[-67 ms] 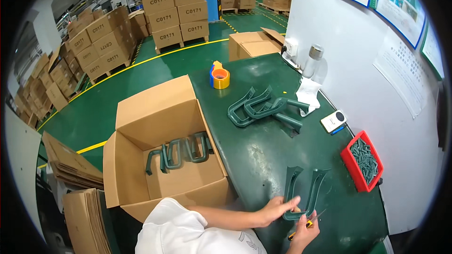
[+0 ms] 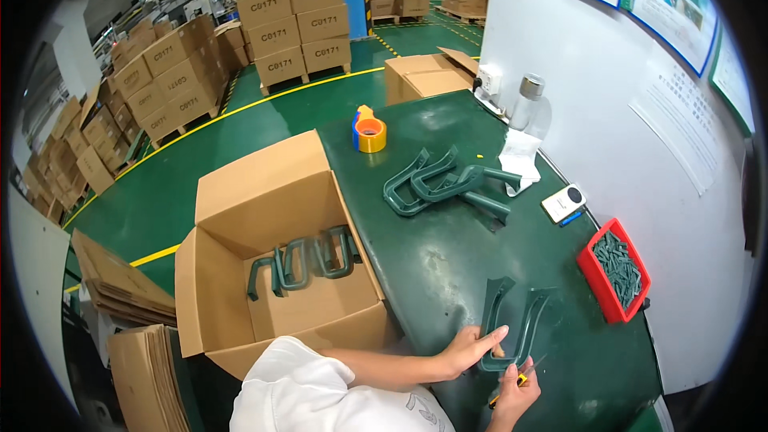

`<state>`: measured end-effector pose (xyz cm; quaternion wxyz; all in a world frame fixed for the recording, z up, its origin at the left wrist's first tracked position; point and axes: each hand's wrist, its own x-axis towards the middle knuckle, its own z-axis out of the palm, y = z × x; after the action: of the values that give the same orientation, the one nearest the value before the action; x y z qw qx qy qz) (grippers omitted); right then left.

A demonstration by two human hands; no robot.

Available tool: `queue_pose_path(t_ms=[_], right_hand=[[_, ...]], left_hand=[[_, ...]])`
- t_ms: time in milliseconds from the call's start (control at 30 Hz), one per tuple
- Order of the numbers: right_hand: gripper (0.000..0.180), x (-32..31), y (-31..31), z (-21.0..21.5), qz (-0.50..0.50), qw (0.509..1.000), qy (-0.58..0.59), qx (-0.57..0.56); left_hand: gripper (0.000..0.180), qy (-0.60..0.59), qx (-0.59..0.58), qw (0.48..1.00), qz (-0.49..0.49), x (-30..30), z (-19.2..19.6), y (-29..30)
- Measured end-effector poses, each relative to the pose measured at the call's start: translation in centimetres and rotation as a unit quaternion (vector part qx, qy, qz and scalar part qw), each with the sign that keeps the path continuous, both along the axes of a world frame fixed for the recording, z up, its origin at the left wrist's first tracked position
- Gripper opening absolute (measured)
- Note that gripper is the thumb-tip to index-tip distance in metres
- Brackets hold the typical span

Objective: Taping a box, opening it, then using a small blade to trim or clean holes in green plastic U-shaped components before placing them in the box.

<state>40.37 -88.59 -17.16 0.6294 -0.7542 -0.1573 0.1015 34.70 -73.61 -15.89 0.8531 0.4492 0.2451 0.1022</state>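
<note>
My left hand (image 2: 470, 350) grips one side of a dark green U-shaped plastic handle (image 2: 494, 304) near its bend. The two flared ends of the handle point away from me, over the table. In my right hand (image 2: 516, 400) is a utility knife (image 2: 522, 380) with a yellow and black body. Its blade sticks out to the right, close to the bend of the handle. The right fingertips are at the bend too; whether the blade touches the plastic I cannot tell.
Several similar handles (image 2: 412, 206) lie farther up the green table (image 2: 432, 264). An open carton (image 2: 216, 292) at left holds more. At right are a red bin (image 2: 590, 268) of small green pieces and a white device (image 2: 563, 204). A tape dispenser (image 2: 370, 134) and a bottle (image 2: 526, 102) stand behind.
The whole view has shifted slightly. Both hands keep their hold on the handle and the knife, with hardly any movement.
</note>
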Motion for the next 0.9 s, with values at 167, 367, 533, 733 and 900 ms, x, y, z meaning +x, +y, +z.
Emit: queue_pose_path(t_ms=[167, 367, 533, 733, 900], right_hand=[[0.037, -0.3, 0.5, 1.4, 0.003, 0.993, 0.062, 0.097], [0.035, 0.4, 0.3, 0.3, -0.094, 0.986, 0.055, 0.129], [0.029, 0.8, 0.4, -1.0, -0.149, 0.965, 0.134, 0.170], [0.010, 1.0, 1.1, -2.1, -0.172, 0.952, 0.142, 0.208], [0.009, 1.2, 0.7, -0.5, -0.131, 0.948, 0.193, 0.218]], left_hand=[[0.046, 0.032, 0.227, 0.972, 0.048, -0.4, 1.0, -1.2], [0.035, -0.030, 0.289, 0.955, 0.058, 0.1, 2.8, -2.8], [0.024, -0.071, 0.394, 0.912, 0.089, 0.7, 2.2, -3.8], [0.014, -0.119, 0.497, 0.855, 0.088, 1.1, -0.4, -4.9], [0.013, -0.214, 0.554, 0.800, 0.090, 1.1, -1.1, -4.1]])
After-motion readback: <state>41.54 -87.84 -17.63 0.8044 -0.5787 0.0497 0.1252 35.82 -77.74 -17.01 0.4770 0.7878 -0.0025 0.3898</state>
